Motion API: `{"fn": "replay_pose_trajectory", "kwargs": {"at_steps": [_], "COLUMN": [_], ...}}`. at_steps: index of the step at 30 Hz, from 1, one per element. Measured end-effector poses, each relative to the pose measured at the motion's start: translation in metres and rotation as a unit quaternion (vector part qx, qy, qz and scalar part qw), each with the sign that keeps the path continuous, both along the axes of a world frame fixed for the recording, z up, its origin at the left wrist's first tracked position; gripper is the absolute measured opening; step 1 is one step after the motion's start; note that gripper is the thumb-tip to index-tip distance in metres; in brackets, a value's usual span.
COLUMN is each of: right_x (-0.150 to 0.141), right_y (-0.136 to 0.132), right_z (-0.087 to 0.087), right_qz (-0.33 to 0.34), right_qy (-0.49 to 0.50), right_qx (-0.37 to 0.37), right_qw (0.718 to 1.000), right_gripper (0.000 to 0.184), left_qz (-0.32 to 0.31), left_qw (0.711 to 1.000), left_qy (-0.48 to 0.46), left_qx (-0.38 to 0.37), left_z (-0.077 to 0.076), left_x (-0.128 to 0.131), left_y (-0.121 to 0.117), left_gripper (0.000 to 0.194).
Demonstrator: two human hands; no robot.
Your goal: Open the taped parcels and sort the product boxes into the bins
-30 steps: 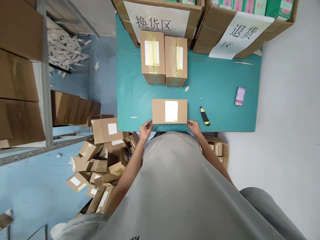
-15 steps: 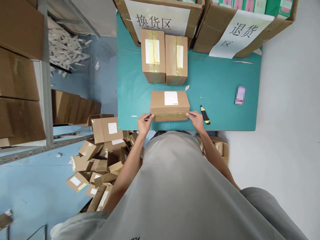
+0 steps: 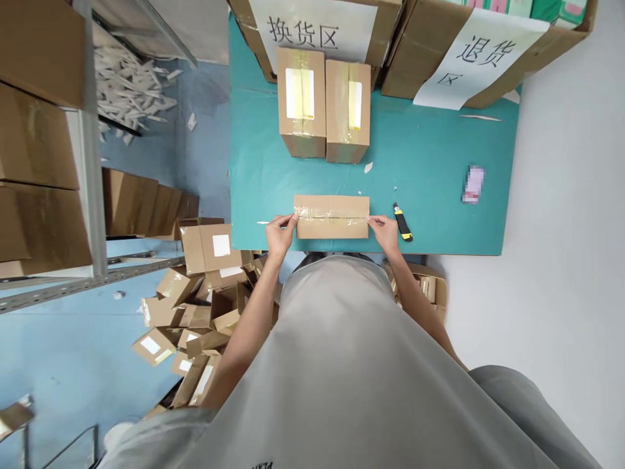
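A brown cardboard box (image 3: pixel 332 228) is at the front edge of the green table, its taped seam facing up and no label showing. My left hand (image 3: pixel 280 235) grips its left end with thumb and fingers pressed together. At the opposite end, my right hand (image 3: pixel 385 233) holds the box the same way. Just right of that hand lies a black and yellow utility knife (image 3: pixel 403 222). Two taped boxes with white labels, a left one (image 3: pixel 301 98) and a right one (image 3: pixel 347 107), stand side by side farther back.
Large cartons with paper signs, one on the left (image 3: pixel 390 39) and one on the right (image 3: pixel 424 45), line the back of the green table (image 3: pixel 424 156). A blurred pinkish item (image 3: pixel 473 184) lies at right. Opened boxes (image 3: pixel 208 247) are heaped on the floor left of me, by a shelf (image 3: pixel 95 163).
The box has been tipped between my hands: its labelled face has turned out of sight and the taped seam now faces up. The view has shifted slightly.
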State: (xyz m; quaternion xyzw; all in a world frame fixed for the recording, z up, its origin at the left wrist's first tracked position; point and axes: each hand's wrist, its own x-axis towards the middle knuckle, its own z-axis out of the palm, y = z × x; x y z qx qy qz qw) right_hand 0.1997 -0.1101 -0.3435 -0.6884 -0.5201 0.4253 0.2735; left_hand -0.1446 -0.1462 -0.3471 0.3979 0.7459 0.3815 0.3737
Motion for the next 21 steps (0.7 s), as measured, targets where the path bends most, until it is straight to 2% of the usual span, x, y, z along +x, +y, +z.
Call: {"fn": "replay_pose_trajectory", "kwargs": {"at_steps": [4, 7, 12, 16, 19, 21], "right_x": [0.007, 0.017, 0.028, 0.026, 0.021, 0.017], "right_y": [0.004, 0.004, -0.010, -0.023, -0.026, -0.025], "right_z": [-0.011, -0.018, -0.034, -0.045, -0.048, -0.048], "right_qz": [0.024, 0.026, 0.036, 0.051, 0.068, 0.086], "right_qy": [-0.008, -0.010, -0.032, -0.036, -0.021, -0.016], "right_qx": [0.014, 0.015, -0.058, -0.112, -0.112, -0.101], "right_qw": [1.000, 1.000, 0.997, 0.992, 0.991, 0.991], "right_gripper": [0.056, 0.052, 0.037, 0.054, 0.063, 0.064], "left_qz": [-0.017, -0.014, -0.019, -0.045, -0.051, -0.058], "left_qw": [1.000, 1.000, 0.997, 0.992, 0.988, 0.988], "left_qy": [0.009, 0.008, -0.001, -0.037, -0.064, -0.077], "left_qx": [0.004, -0.011, -0.071, -0.115, -0.127, -0.123], "left_z": [-0.016, -0.028, -0.047, -0.058, -0.062, -0.063], "left_x": [-0.004, -0.009, -0.014, -0.013, -0.011, -0.009], "left_y": [-0.001, -0.006, -0.023, -0.032, -0.032, -0.030], "left_gripper": [0.051, 0.050, 0.042, 0.057, 0.071, 0.071]}}
